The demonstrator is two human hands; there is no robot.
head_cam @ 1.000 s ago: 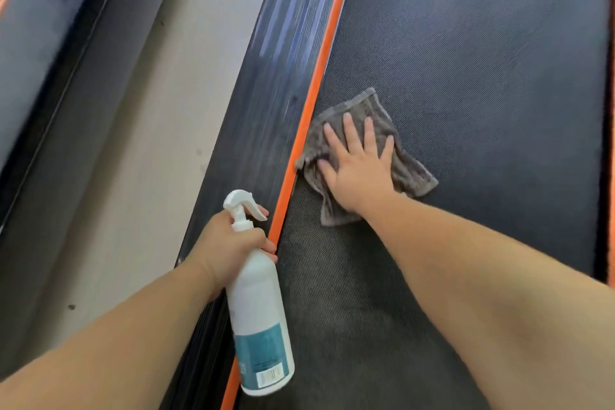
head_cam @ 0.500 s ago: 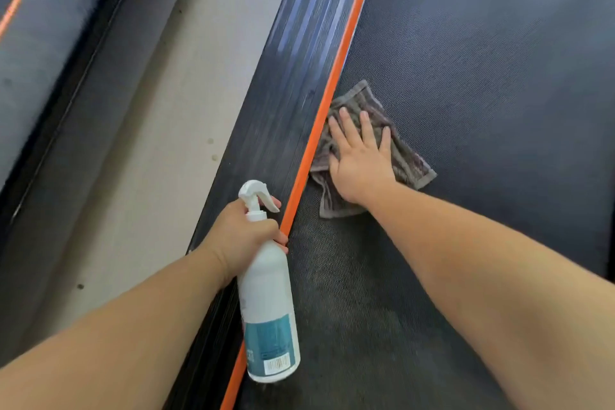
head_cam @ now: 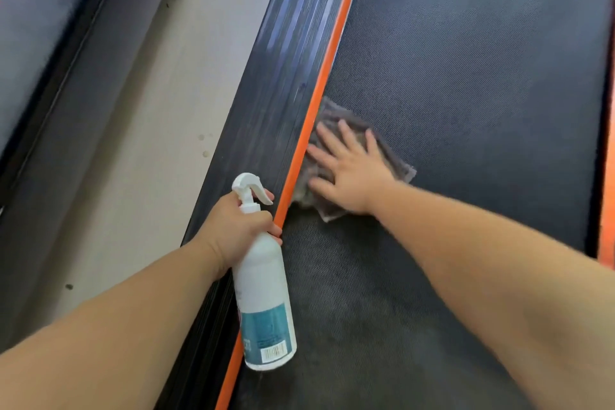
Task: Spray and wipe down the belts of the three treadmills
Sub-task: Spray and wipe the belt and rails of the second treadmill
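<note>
A dark textured treadmill belt point(head_cam: 466, 76) fills the right of the view, bordered on its left by an orange strip point(head_cam: 327, 70). On the belt, against that strip, lies a grey cloth point(head_cam: 396, 163). My right hand point(head_cam: 349, 173) presses flat on the cloth with straight, spread fingers. My left hand point(head_cam: 238, 226) grips the neck of a white spray bottle point(head_cam: 264, 296) with a teal label, held upright over the orange strip, its nozzle pointing right. The belt near me looks darker than the part farther away.
A ribbed black side rail point(head_cam: 276, 83) runs left of the orange strip. Beyond it is a pale floor gap point(head_cam: 133, 150), then the dark edge of a neighbouring treadmill point(head_cam: 43, 27). Another orange strip point(head_cam: 607, 176) marks the belt's right side.
My right hand has slid the cloth left and slightly nearer, up against the orange strip. The left hand with the bottle has held its place beside the strip.
</note>
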